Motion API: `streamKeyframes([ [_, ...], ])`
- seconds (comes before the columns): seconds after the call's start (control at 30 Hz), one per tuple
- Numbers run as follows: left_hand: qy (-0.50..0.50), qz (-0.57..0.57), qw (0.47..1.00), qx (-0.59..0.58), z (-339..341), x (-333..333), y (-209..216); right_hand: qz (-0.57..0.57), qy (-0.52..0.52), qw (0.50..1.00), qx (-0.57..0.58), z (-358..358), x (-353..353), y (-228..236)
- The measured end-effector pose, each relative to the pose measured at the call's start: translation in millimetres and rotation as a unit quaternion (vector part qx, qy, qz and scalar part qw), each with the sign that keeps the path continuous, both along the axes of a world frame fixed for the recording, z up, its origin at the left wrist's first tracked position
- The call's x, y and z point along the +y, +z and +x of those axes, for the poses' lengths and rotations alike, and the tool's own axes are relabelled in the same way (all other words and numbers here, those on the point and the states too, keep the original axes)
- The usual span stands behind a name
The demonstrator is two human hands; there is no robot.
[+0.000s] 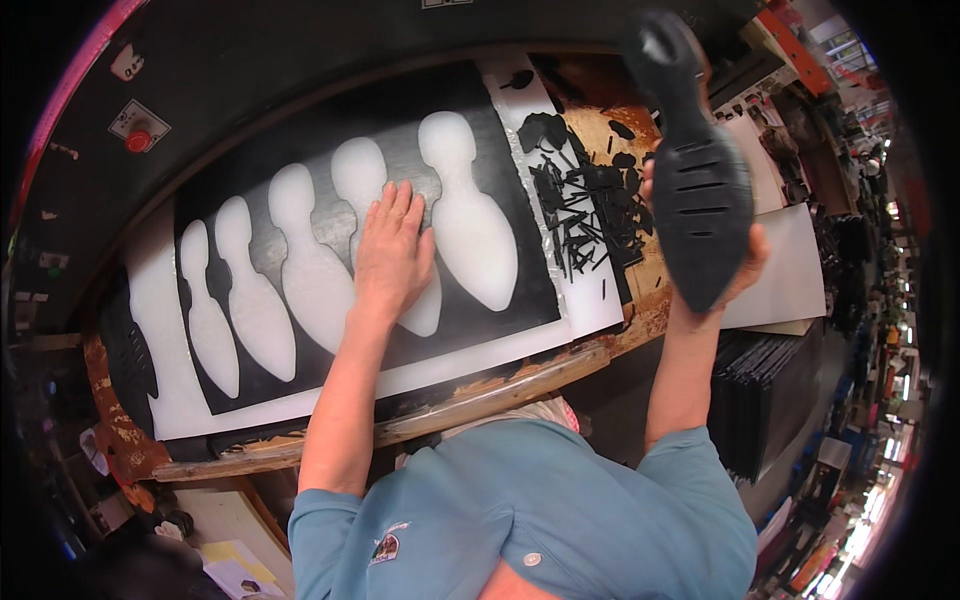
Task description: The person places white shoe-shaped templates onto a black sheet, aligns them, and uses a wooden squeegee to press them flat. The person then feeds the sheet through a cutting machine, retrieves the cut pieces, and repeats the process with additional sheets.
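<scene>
A black sheet (535, 290) lies on a white board (480, 362). Several shoe-sole-shaped openings in the sheet, such as the rightmost white opening (478, 250), show white beneath. My left hand (393, 250) rests flat across the second opening from the right, its fingers stretched and holding nothing. Raised to the right of the board, my right hand (745, 280) grips a black sole-shaped piece (702, 190) by its pointed lower part. That piece has several slits across its wide part and a rounded upper end. Part of my right hand is hidden behind it; whether it is a single layer cannot be told.
Small black offcuts (590, 200) are heaped right of the sheet. A worn wooden edge (490, 400) runs along the front of the table. Stacked black sheets (765, 390) stand at the right, below a pale sheet (785, 265). A dark machine panel with a red button (138, 141) is behind.
</scene>
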State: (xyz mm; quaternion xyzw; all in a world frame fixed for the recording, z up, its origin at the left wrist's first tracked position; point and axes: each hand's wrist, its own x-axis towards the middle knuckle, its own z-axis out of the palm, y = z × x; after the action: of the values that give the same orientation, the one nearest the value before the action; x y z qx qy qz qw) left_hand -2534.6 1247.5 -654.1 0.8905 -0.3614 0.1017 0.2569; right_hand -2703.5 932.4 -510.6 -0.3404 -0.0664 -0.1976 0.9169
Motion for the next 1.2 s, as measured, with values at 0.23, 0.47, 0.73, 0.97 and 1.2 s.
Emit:
streamKeyframes([
  [0.23, 0.001, -0.028, 1.0, -0.003, -3, -1, 6, 0.297, 0.12, 0.944, -0.079, 41, 16, -36],
  [0.47, 0.009, -0.056, 0.998, 0.005, -3, 0, 6, 0.26, 0.127, 0.953, 0.088, 63, 21, -107],
  [0.73, 0.012, -0.057, 0.998, 0.009, -2, 0, 6, 0.017, 0.055, 0.998, 0.021, 40, 7, -10],
  [0.97, 0.004, -0.087, 0.996, 0.02, -1, -1, 7, 0.216, 0.14, 0.959, -0.119, 55, 32, -38],
  [1.2, 0.003, -0.089, 0.996, 0.024, -4, 0, 4, 0.051, 0.005, 0.969, 0.241, 58, 29, -69],
])
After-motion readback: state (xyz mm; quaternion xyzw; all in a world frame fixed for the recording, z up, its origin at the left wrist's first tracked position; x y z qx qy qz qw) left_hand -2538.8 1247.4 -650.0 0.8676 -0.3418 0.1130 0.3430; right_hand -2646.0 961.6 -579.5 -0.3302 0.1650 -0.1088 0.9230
